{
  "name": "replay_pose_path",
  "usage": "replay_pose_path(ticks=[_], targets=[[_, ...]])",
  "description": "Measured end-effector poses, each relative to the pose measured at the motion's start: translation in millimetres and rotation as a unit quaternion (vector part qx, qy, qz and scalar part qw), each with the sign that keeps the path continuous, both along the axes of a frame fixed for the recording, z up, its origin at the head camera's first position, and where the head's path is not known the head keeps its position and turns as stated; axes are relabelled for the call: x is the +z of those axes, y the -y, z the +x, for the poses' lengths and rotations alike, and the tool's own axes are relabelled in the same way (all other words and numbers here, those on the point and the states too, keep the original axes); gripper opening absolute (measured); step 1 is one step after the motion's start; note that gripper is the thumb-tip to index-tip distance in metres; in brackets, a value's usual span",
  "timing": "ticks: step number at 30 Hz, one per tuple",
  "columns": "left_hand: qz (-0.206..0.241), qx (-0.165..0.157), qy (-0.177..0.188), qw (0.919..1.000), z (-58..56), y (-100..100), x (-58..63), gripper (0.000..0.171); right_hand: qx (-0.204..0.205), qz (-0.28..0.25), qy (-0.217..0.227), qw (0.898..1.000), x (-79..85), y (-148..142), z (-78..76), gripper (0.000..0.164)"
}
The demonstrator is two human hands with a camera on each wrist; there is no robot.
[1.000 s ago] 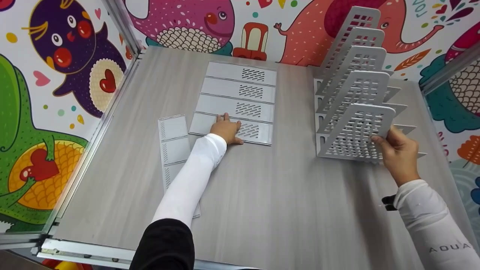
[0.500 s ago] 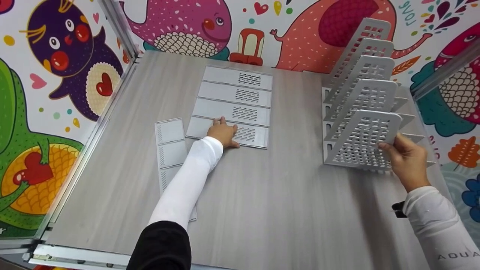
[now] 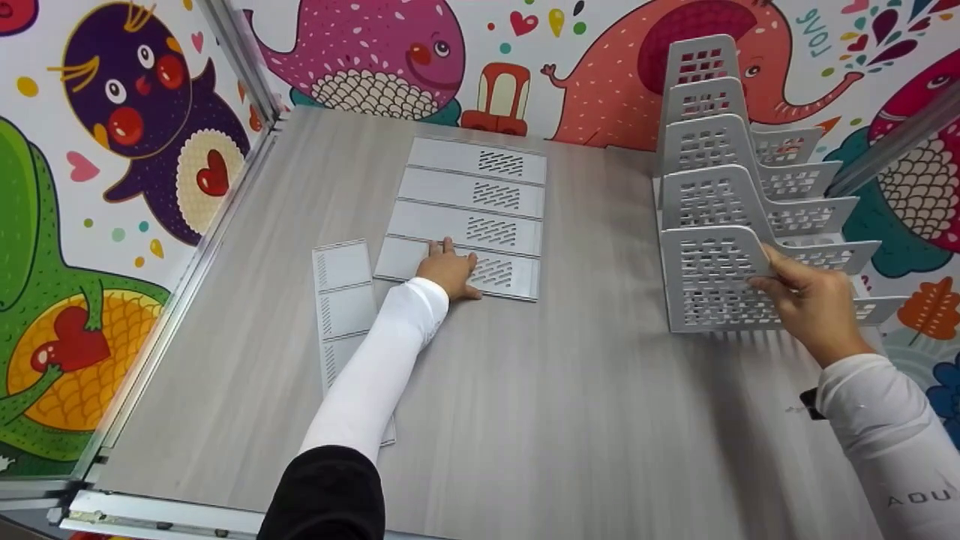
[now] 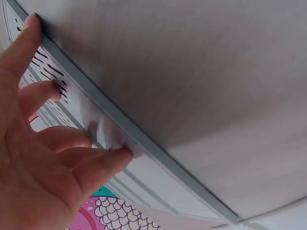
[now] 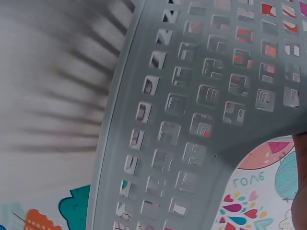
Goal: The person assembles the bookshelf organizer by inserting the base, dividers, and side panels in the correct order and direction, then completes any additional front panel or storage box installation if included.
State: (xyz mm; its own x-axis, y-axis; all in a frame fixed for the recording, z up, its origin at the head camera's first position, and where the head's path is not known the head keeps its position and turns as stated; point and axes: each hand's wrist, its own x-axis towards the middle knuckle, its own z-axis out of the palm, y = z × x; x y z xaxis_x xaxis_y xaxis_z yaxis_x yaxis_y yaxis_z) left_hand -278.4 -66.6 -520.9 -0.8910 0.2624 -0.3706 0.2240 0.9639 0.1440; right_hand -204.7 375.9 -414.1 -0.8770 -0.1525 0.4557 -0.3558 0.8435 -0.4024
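In the head view my left hand point(image 3: 448, 271) rests, fingers spread, on the near edge of a flat grey-white slotted panel point(image 3: 472, 180). The left wrist view shows its fingertips touching the panel's face point(image 4: 158, 179) near its rim. My right hand point(image 3: 817, 304) pinches the front divider of a grey perforated file rack point(image 3: 712, 277), thumb in front. The rack stands upright at the right, its several dividers one behind another. In the right wrist view the rack's square-holed divider point(image 5: 192, 110) fills the middle, and only part of a finger shows at the right edge.
A narrower grey-white panel point(image 3: 349, 300) lies left of the wide one, partly under my left forearm. Walls with cartoon animals point(image 3: 375, 52) enclose the wood-grain table point(image 3: 525, 420) at the back and sides. A metal rail point(image 3: 165, 514) runs along the front edge.
The file rack has turned, so its front now faces me more squarely and its low side sections show. My right hand has moved along with it; my left hand stays on the panel.
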Motion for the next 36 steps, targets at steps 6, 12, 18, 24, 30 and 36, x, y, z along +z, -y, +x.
replay_pose_path(ticks=[6,12,18,24,30,36], targets=[[-0.002,0.002,0.002,1.0,0.6,0.5,1.1,0.08,-0.003,0.021,0.017,1.0,6.2,1.1,-4.6,0.052],[-0.004,0.001,-0.003,1.0,1.3,1.0,2.4,0.08,-0.029,0.061,0.082,0.994,13.7,5.0,-10.9,0.051],[0.002,0.008,-0.006,0.9999,2.7,1.7,1.3,0.079,0.01,0.113,0.048,0.992,17.4,8.4,-21.0,0.043],[0.002,-0.005,-0.008,1.0,2.8,-1.1,-0.4,0.08,0.032,0.148,0.049,0.987,21.1,10.1,-23.4,0.043],[-0.005,-0.002,-0.01,0.9999,-0.2,-0.4,-4.8,0.08,0.083,0.198,0.003,0.977,16.9,34.6,-31.0,0.041],[-0.008,0.001,-0.02,0.9998,-1.4,-1.4,-10.0,0.079,0.112,0.271,0.015,0.956,9.4,63.9,-38.9,0.033]])
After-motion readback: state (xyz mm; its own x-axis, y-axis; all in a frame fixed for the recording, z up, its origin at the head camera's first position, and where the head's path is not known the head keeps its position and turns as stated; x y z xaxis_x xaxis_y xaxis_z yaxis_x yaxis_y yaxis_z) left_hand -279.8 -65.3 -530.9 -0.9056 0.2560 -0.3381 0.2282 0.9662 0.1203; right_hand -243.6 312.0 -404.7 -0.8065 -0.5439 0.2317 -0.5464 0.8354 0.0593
